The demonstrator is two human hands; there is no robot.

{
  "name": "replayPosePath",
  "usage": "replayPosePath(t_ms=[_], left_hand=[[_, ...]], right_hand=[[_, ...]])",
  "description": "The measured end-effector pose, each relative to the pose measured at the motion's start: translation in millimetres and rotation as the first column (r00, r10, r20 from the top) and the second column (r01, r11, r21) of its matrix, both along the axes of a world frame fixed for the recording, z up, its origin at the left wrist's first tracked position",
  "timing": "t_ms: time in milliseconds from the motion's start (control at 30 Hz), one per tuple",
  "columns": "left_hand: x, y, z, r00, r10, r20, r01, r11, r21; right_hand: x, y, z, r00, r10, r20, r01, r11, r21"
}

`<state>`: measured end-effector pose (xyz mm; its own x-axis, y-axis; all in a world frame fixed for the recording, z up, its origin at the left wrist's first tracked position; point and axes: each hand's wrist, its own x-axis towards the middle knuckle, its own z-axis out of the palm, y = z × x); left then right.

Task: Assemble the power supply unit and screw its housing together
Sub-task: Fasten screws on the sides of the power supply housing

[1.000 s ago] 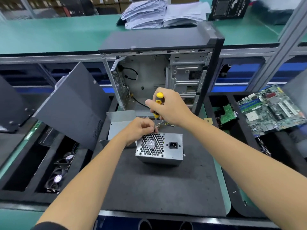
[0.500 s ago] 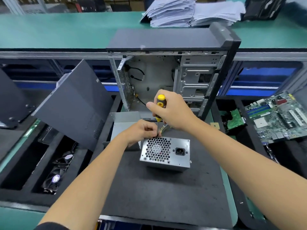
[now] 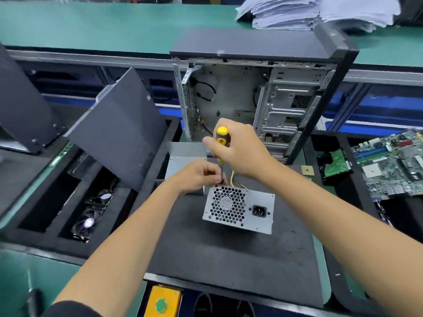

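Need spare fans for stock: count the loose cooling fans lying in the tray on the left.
2. One fan lies at the far end of the black tray compartment, the other fan nearer the camera. More may be hidden beneath them.

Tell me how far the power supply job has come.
Done: the power supply looks closed, standing on the black mat. In hand: the right hand holds the screwdriver upright at its top edge; the left hand steadies the tip. Left: any other screws, not visible here.

Matt metal power supply [image 3: 238,211], foam mat [image 3: 229,255]
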<state>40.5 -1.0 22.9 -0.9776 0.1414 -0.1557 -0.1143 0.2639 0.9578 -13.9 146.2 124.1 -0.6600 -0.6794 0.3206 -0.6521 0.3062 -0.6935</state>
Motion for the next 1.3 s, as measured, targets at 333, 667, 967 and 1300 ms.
replayPosePath(t_ms=[333,667,967,1300], left_hand=[[-6,13,-6,0.966,0.165,-0.2,-0.218,0.935,-0.279],[0,15,-3,0.955,0.192,-0.226,-0.222,0.968,-0.114],[3,5,-4,0.963,0.192,-0.187,-0.199,0.98,-0.019],[1,1,-7,0.973,0.185,-0.137,-0.188,0.982,-0.009]], right_hand=[[4,-5,-15,0.992,-0.049,-0.12,0.053,0.998,0.03],[4,4,-6,0.986,-0.169,0.005,0.169,0.985,-0.035],[9,5,-4,0.968,-0.231,0.096,0.24,0.965,-0.105],[8,2,-2,0.96,-0.247,0.132,0.262,0.958,-0.117]])
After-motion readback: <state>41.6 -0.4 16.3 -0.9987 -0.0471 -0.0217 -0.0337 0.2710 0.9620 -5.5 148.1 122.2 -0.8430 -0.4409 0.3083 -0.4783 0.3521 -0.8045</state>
